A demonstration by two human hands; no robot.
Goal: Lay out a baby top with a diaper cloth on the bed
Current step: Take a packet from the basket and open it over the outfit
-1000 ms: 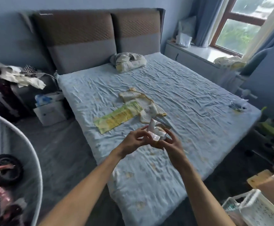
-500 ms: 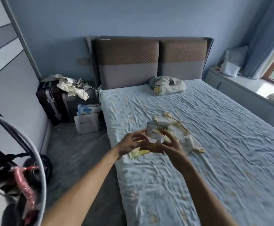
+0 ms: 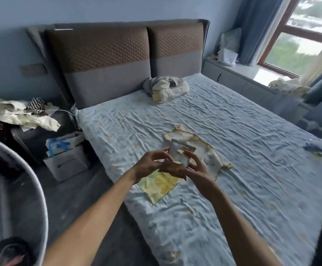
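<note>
A cream baby top (image 3: 200, 148) with orange trim lies spread flat in the middle of the bed (image 3: 242, 169). A yellow-green diaper cloth (image 3: 160, 185) lies flat by the bed's left edge, partly hidden behind my hands. My left hand (image 3: 149, 164) and my right hand (image 3: 196, 169) meet above the cloth, and both pinch a small white folded cloth (image 3: 180, 156) held in the air between them.
A bundle of crumpled clothes (image 3: 165, 89) sits near the headboard. A small crumpled item (image 3: 318, 145) lies at the bed's right edge. Left of the bed stand a white box (image 3: 68, 162) and a suitcase heaped with clothes (image 3: 22, 114). A round frame (image 3: 41, 189) curves at the lower left.
The view swung left and up, then part of the way back right. Both hands stayed together on the small white cloth, turning it a little between the fingers.
</note>
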